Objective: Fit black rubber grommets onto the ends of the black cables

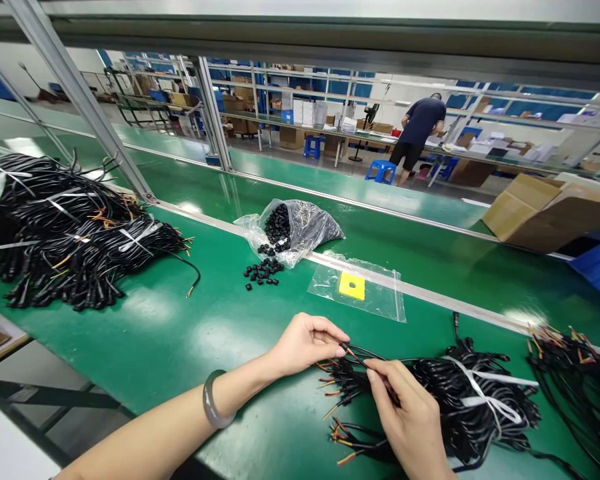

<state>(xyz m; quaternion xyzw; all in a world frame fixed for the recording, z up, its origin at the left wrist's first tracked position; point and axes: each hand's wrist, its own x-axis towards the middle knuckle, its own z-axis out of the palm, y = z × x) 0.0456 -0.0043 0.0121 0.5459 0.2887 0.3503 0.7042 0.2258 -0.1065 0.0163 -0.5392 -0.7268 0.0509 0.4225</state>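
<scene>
My left hand (310, 343) pinches a small black part (345, 347) between thumb and fingertips, at the wire end of a black cable (359, 361). My right hand (407, 407) grips that same cable just behind its coloured wires, fingers closed. Beneath and beside the right hand lies a tied bundle of black cables (473, 393), its bared red, yellow and orange wire ends pointing left. Loose small black caps (264, 272) spill from a clear plastic bag (313, 227) beyond my left hand. Whether the pinched part is one of these caps is too small to tell.
Several tied cable bundles (75, 227) are piled at the left. A yellow piece with a hole (352, 286) lies on a clear zip bag (325, 283). More cables (575, 380) sit far right, below a cardboard box (540, 210). A person (420, 130) stands at a far bench.
</scene>
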